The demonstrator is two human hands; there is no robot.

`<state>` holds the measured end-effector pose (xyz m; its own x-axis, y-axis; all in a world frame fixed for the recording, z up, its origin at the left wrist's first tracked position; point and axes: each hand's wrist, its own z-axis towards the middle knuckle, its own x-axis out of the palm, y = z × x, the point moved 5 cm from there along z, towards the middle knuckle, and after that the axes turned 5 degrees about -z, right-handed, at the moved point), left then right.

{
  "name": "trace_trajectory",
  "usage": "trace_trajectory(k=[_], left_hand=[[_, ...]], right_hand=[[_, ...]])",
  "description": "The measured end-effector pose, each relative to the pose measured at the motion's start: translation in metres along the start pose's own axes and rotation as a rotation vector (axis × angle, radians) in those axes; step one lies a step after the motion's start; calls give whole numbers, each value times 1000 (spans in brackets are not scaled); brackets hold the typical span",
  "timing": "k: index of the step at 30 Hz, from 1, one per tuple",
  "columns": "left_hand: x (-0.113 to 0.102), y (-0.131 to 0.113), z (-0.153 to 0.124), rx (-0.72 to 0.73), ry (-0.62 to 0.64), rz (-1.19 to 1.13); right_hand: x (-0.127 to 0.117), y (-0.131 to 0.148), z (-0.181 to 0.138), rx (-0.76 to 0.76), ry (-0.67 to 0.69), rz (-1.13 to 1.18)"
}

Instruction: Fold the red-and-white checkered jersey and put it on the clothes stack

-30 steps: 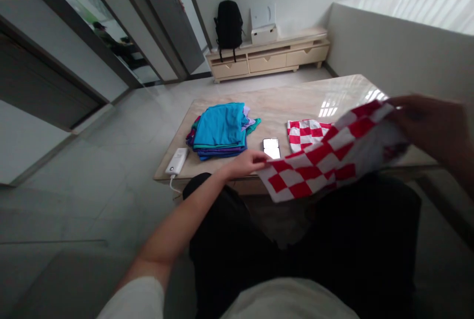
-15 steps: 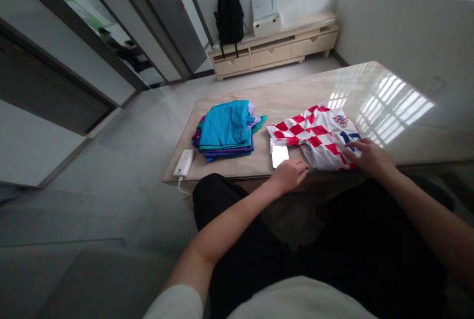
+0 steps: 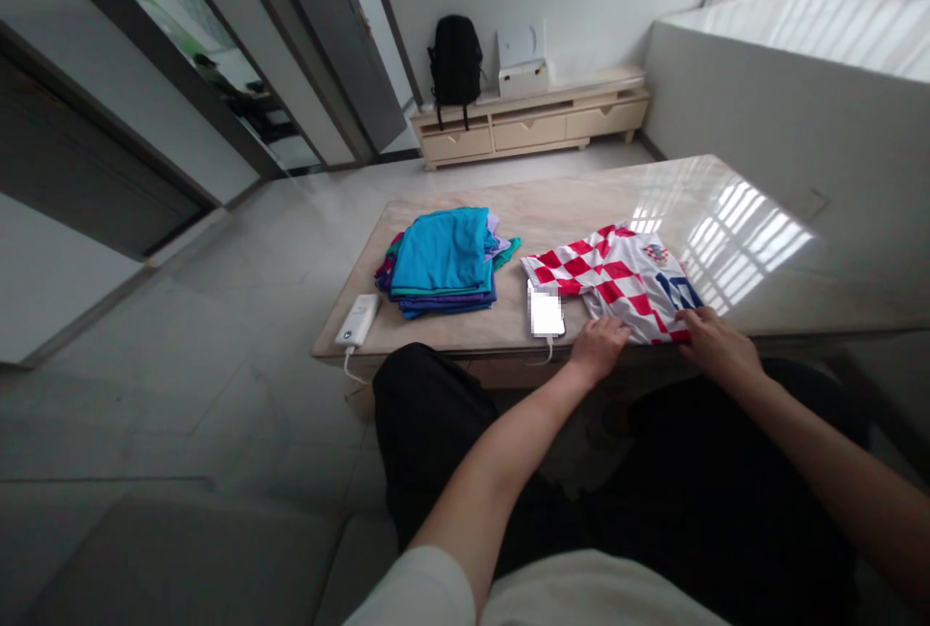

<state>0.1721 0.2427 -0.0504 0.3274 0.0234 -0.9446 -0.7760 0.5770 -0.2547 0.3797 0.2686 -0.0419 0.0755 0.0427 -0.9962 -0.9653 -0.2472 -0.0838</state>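
Observation:
A red-and-white checkered jersey [image 3: 610, 272] with a crest and blue number lies on the table, one sleeve stretched out to the left. At its near edge, my left hand [image 3: 600, 347] has its fingers curled closed on the cloth. My right hand [image 3: 716, 343] grips the jersey's near right corner, beside the blue number, fingertips drawn together on the fabric. Left of my left hand lies a phone [image 3: 544, 312] with a white cable, partly under the sleeve's edge. Farther left sits a stack of folded clothes [image 3: 443, 253], turquoise on top.
A white power bank [image 3: 357, 320] with a cable rests at the left corner of the marble-look table [image 3: 436, 337]. Beyond the table, a low cabinet [image 3: 527, 130] bears a black backpack [image 3: 456, 59] and a white box [image 3: 521, 49]. My knees are under the near edge.
My left hand has moved right, from beside the phone to the jersey's near edge, uncovering the phone's cable. My right hand has come down to the jersey's near corner. The view has tilted up slightly.

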Motion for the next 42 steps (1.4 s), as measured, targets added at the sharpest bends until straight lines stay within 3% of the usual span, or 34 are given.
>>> trace_trajectory(k=[8, 12, 15, 17, 20, 23, 26, 29, 31, 34, 36, 38, 40, 42], left_hand=[[-19, 3, 3, -24, 15, -37], [-46, 2, -10, -62, -41, -66], [-95, -6, -31, -1, -129, -133], [-147, -14, -45, 104, -245, -247], [-234, -13, -56, 146, -441, -437], [-295, 5, -56, 107, -477, -613], [-322, 44, -56, 23, -412, -711], [-347, 105, -62, -117, -371, -670], [-382, 151, -63, -212, -419, -556], [-463, 204, -58, -256, -545, -290], [-519, 222, -53, -233, -615, -133], [-562, 228, -51, -180, -626, 83], [-583, 230, -50, -101, -534, 360], [-581, 239, -52, -42, -414, 576]], right_hand=[[-11, 3, 0, -49, -54, 49], [-34, 9, -19, -52, -148, 42], [-99, 25, -50, -120, -400, -17], [-160, 39, -71, -184, -581, -49], [-249, 50, -77, -180, -695, -11], [-300, 59, -46, -266, -594, 127], [-317, 87, 4, -463, -397, 378], [-335, 141, 57, -554, -292, 470], [-361, 184, 91, -555, -361, 364], [-414, 236, 144, -493, -479, 235], [-449, 259, 177, -463, -523, 177], [-474, 276, 204, -444, -559, 143], [-487, 291, 222, -436, -583, 118], [-485, 306, 232, -447, -592, 93]])
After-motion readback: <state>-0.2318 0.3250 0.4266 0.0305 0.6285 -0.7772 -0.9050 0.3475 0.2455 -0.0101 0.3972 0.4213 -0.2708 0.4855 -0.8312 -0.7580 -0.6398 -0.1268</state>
